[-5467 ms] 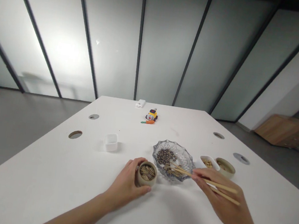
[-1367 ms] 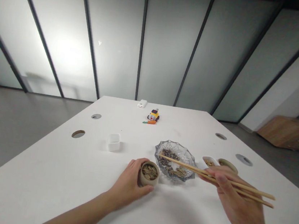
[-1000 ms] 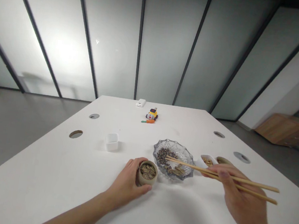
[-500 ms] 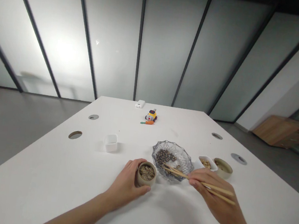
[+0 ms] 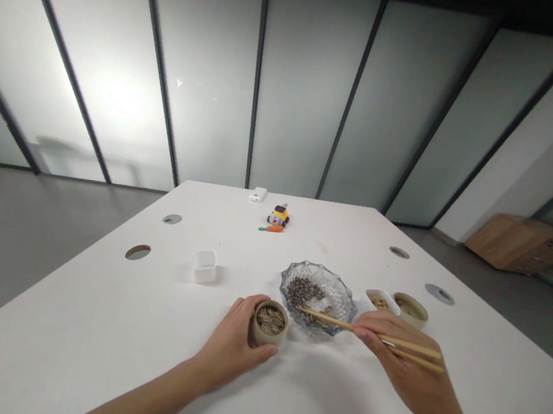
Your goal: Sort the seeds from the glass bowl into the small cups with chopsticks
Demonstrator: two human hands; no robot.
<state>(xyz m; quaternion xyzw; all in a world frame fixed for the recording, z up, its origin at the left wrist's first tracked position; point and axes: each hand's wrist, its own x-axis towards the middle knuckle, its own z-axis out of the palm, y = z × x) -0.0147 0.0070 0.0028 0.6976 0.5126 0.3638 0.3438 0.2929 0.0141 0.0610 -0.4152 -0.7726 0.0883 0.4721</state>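
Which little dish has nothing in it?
The white square dish standing alone, left of the glass bowl. The other little dishes hold seeds.

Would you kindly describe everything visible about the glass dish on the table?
The glass dish is clear, cut-patterned and shallow, with a scalloped rim. It sits upright on the white table, between the small tan cup and a white dish. Dark seeds lie heaped in it. The chopsticks, held by the right hand, point into it.

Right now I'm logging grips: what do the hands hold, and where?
The left hand wraps the side of the small seed cup. The right hand pinches the chopsticks near their back ends.
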